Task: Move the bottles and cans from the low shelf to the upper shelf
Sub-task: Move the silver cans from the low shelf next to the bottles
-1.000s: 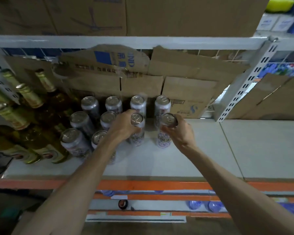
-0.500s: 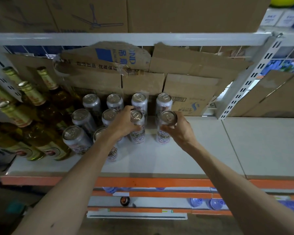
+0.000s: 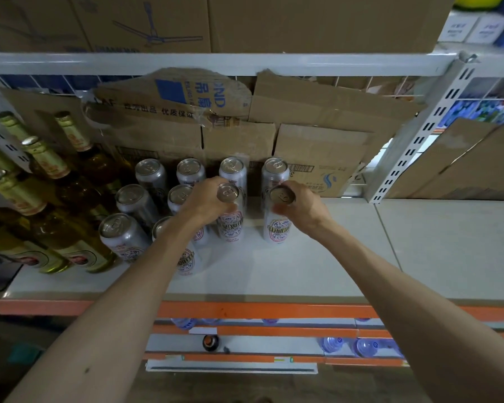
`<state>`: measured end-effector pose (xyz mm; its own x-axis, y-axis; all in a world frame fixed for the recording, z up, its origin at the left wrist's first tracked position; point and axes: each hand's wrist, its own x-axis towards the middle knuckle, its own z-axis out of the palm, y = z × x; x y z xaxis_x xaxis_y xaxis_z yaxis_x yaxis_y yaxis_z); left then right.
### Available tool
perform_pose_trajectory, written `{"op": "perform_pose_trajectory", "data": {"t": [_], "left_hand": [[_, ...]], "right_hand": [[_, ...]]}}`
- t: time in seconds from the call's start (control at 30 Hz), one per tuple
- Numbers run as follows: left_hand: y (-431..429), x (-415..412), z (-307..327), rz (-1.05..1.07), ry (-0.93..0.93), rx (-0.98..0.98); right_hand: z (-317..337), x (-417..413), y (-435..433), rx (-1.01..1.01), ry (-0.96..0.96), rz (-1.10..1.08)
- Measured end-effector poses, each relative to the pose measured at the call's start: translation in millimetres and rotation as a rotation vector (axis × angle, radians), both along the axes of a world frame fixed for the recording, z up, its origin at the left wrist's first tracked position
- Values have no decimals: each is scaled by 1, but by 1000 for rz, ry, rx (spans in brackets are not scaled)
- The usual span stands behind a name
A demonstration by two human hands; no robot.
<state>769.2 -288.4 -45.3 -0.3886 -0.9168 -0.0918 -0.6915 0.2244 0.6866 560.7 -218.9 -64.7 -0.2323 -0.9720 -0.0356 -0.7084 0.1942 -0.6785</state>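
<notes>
Both my bare forearms reach forward and upward from the bottom corners, converging toward the middle. My left hand (image 3: 202, 200) is turned palm-right, wrist slightly bent, its fingers (image 3: 216, 181) curled around the top of a can (image 3: 230, 219) — thumb side toward me. My right hand (image 3: 301, 203) mirrors it, palm facing left, fingers wrapped over the rim of a second can (image 3: 277, 222), thumb low on its front. Both grips are closed. The two hands sit level, close together yet not touching each other.
</notes>
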Motion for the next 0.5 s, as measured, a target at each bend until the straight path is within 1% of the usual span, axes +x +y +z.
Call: {"op": "perform_pose_trajectory", "data": {"t": [0.07, 0.17, 0.3, 0.5], "left_hand": [[-2, 3, -1, -4, 12, 11], [-2, 7, -1, -20, 25, 0], [-3, 7, -3, -41, 24, 3], [-1, 8, -5, -53, 31, -33]], "right_hand": [[1, -4, 1, -10, -53, 22], [3, -4, 3, -29, -82, 49], [2, -4, 1, -31, -77, 85], [0, -4, -3, -9, -35, 69]]}}
